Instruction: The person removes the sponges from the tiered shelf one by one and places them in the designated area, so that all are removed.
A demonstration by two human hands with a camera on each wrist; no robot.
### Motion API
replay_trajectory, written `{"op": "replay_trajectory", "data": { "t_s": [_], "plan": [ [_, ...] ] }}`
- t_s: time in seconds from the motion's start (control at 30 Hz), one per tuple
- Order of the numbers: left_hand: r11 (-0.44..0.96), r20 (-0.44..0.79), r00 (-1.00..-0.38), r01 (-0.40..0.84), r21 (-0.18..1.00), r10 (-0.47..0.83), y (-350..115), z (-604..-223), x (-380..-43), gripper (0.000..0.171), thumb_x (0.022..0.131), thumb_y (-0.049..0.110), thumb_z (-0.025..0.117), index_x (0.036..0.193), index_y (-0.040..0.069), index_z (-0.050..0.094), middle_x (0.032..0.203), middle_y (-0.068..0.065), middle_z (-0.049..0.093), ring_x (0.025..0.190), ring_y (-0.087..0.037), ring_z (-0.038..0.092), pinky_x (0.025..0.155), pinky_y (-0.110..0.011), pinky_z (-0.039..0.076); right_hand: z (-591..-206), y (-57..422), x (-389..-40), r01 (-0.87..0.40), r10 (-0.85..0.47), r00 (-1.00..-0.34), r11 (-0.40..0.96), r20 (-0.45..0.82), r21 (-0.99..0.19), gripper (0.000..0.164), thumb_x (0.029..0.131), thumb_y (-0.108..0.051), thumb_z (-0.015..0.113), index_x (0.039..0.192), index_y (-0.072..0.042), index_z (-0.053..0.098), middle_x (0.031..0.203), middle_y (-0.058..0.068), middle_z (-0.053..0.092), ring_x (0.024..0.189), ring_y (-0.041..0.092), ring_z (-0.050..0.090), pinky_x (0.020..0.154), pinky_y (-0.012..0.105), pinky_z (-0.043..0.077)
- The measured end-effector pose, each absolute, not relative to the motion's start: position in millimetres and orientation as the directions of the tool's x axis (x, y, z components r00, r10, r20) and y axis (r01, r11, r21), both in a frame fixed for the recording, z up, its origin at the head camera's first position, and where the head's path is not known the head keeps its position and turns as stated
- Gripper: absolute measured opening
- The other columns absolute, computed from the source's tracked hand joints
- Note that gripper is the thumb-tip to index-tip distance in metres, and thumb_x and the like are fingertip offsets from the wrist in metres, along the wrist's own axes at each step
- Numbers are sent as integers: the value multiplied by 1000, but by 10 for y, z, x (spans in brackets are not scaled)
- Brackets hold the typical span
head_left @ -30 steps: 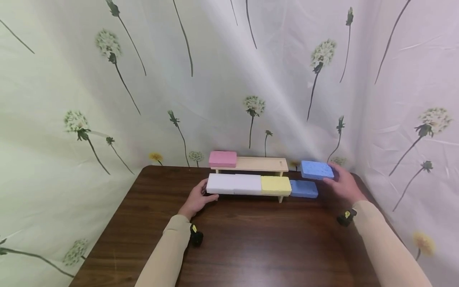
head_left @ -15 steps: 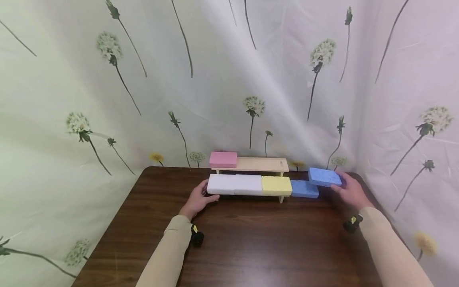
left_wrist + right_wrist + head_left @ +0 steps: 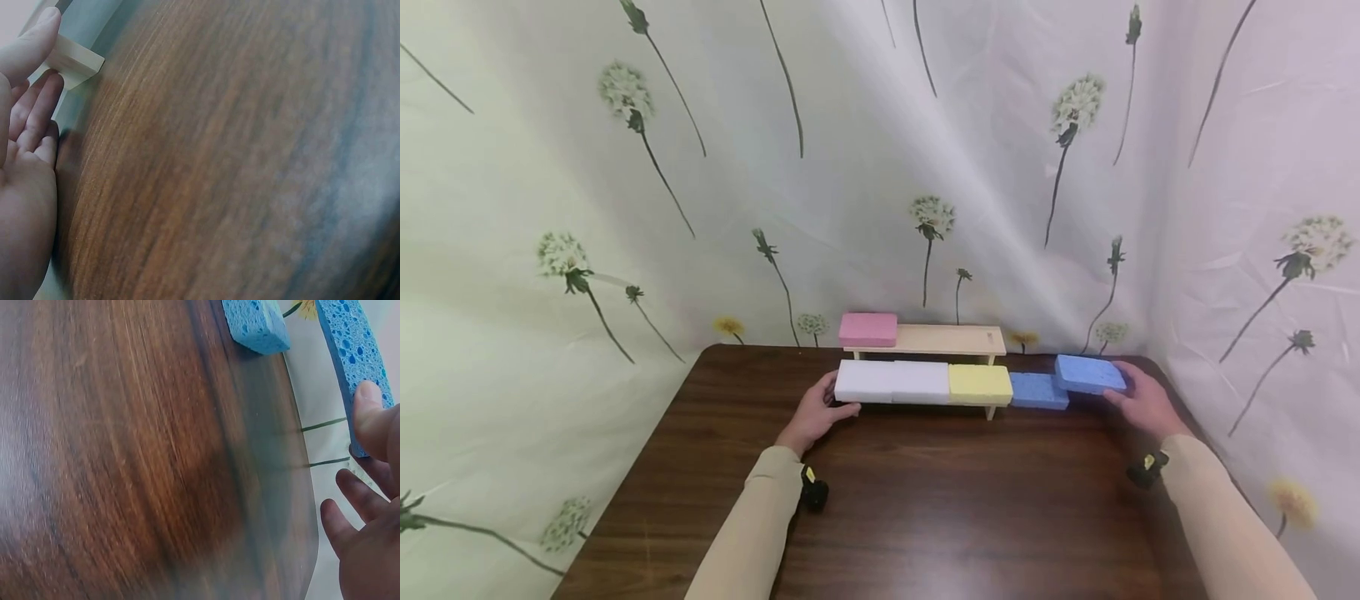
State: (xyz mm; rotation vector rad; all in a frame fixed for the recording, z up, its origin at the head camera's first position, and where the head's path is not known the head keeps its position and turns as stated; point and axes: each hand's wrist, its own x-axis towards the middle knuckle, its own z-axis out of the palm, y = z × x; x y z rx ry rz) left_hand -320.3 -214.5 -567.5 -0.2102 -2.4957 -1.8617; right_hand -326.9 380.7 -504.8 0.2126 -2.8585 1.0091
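My right hand [image 3: 1146,407] pinches the right end of a blue sponge [image 3: 1088,374] between thumb and fingers. In the right wrist view that porous sponge [image 3: 351,347] is raised above the table. A second blue sponge [image 3: 1037,391] lies lower down, its right end overlapped by the held one in the head view. To its left, two white blocks [image 3: 865,381] and a yellow sponge [image 3: 980,384] sit in a row on the front wooden stand [image 3: 991,412]. My left hand [image 3: 812,414] holds that stand's left end, thumb in front, fingers by its leg [image 3: 78,62].
Behind stands another low wooden stand [image 3: 951,337], with a pink sponge [image 3: 868,329] at its left end. Both stands are near the back of the dark wooden table [image 3: 940,508]. A dandelion-print curtain [image 3: 850,208] hangs right behind the table and along its sides.
My right hand has moved the held blue sponge rightward and a little downward, away from the yellow sponge. The left hand and the stands have stayed in place.
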Motion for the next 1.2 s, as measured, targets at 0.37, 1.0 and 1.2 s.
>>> {"op": "replay_trajectory", "data": {
  "t_s": [0.37,1.0,1.2],
  "plan": [
    [282,93,-991,117,952,95,-2149,-5666,-3212,81,89,8,85,157,3,42,153,-21,55,147,-36,46,126,-51,32,-5089,3920,-3244,-179,-113,-983,787,148,-590,63,101,-13,67,150,14,39,147,45,41,137,62,38,111,75,32],
    [281,83,-993,103,954,85,-2141,-5681,-3234,80,88,6,86,156,5,44,152,-20,56,146,-35,47,125,-51,32,-5175,4019,-3207,-102,-92,-995,809,46,-579,66,101,-11,66,152,14,35,151,46,34,141,65,30,113,77,28],
    [279,84,-993,105,954,87,-2139,-5694,-3226,82,88,6,85,158,3,42,154,-22,54,147,-37,45,126,-53,30,-5211,4031,-3207,-100,-100,-994,816,31,-569,66,100,-10,66,152,16,34,151,47,33,141,66,28,113,77,28]
  ]
}}
